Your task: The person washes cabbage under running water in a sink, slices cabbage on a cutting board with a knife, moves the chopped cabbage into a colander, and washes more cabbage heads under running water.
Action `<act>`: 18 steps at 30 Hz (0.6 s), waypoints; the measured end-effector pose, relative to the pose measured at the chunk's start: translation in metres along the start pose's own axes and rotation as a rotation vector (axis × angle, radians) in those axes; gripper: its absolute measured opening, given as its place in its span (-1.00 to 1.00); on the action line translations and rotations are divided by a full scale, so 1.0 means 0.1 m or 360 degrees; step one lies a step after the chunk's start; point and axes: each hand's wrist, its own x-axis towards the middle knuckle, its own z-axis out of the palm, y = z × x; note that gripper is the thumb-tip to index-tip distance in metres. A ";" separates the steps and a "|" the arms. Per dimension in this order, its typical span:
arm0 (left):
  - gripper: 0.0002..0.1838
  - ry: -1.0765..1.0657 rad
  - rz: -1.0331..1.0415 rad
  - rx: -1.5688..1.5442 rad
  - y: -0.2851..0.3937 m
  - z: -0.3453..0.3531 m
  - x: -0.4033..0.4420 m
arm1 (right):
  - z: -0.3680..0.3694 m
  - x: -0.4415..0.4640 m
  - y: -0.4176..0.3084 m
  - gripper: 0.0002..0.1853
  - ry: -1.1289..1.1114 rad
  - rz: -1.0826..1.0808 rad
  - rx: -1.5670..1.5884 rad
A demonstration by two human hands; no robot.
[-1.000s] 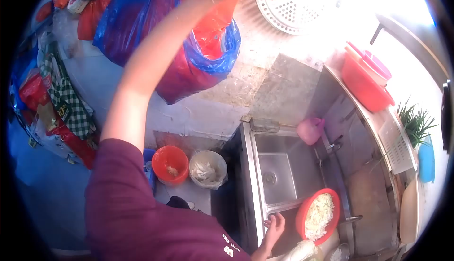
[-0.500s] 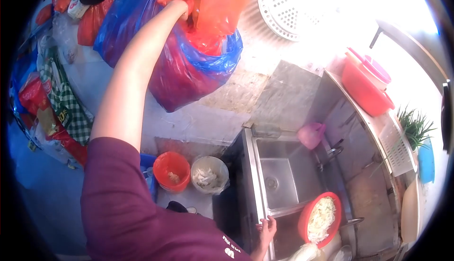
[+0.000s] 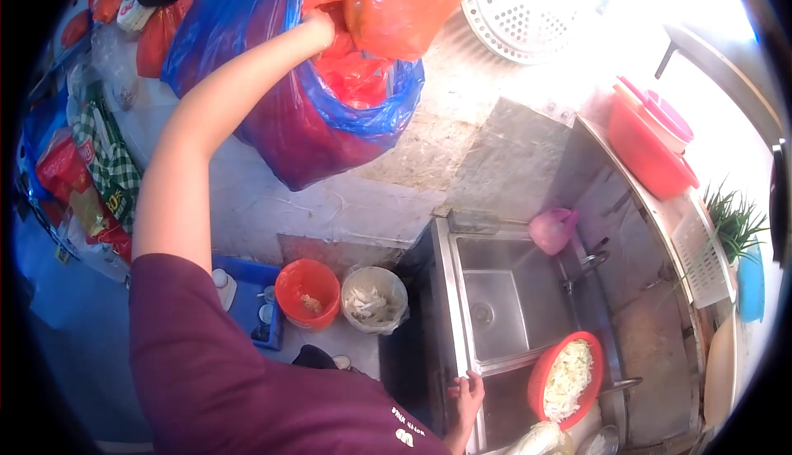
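My left hand (image 3: 320,33) reaches up to a red-orange plastic bag (image 3: 396,9) and grips it; the fingertips are partly hidden in its folds. That bag sits in the mouth of a large blue plastic bag (image 3: 280,117), through which more red shows. My right hand (image 3: 468,399) is low, by the front rim of the steel sink (image 3: 487,323), with its fingers apart and nothing in them. To its right, a red colander (image 3: 538,385) holds shredded cabbage (image 3: 569,381). A whole pale cabbage (image 3: 538,440) lies just below, partly cut off by the frame.
On the floor stand a red bucket (image 3: 289,278), a whitish lined bucket (image 3: 400,282) and a blue tray (image 3: 239,269). A pink bag (image 3: 551,231) is at the sink's back corner. Red basins (image 3: 648,154) and a white basket (image 3: 701,253) line the ledge. Bags crowd the left.
My left elbow has swung out to the left and my hand has dropped slightly. The red-orange bag has shifted right. My right hand has barely moved.
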 end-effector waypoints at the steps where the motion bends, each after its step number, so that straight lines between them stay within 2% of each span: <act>1: -0.51 -0.0031 0.0053 0.0056 0.02 -0.05 -0.07 | -0.01 0.02 0.02 -0.67 -0.0006 0.0005 -0.0018; 4: -0.43 0.0123 0.0179 -0.0081 0.00 -0.32 -0.42 | 0.01 0.08 0.02 -0.67 -0.0034 0.0003 -0.0071; 6: -0.50 0.0416 0.0320 -0.0557 -0.04 -0.60 -0.77 | 0.02 0.09 0.00 -0.67 -0.0070 0.0006 -0.0121; 7: -0.62 0.0576 0.0422 -0.0681 -0.08 -0.72 -0.85 | 0.04 0.10 0.01 -0.67 -0.0087 0.0011 -0.0096; 8: -0.72 0.0767 0.0393 -0.0735 -0.11 -0.86 -0.93 | 0.06 0.12 0.01 -0.67 -0.0104 0.0022 -0.0075; 9: -0.77 0.1158 0.0509 -0.0784 -0.18 -0.86 -0.76 | 0.06 0.12 0.00 -0.67 -0.0119 0.0036 -0.0059; 10: -0.79 0.1524 0.0489 -0.0651 -0.28 -0.83 -0.61 | 0.07 0.11 -0.03 -0.67 -0.0132 0.0041 -0.0067; 11: -0.74 0.1182 0.0299 -0.0577 -0.33 -0.86 -0.44 | 0.09 0.12 -0.08 -0.67 -0.0146 0.0040 -0.0068; 14: -0.75 0.1015 -0.0089 -0.0567 -0.37 -0.62 0.03 | 0.14 0.10 -0.16 -0.68 -0.0146 0.0036 -0.0056; 18: -0.77 0.0791 -0.0301 -0.0599 -0.31 -0.12 0.41 | 0.09 0.11 0.02 -0.69 -0.0138 0.0052 -0.0065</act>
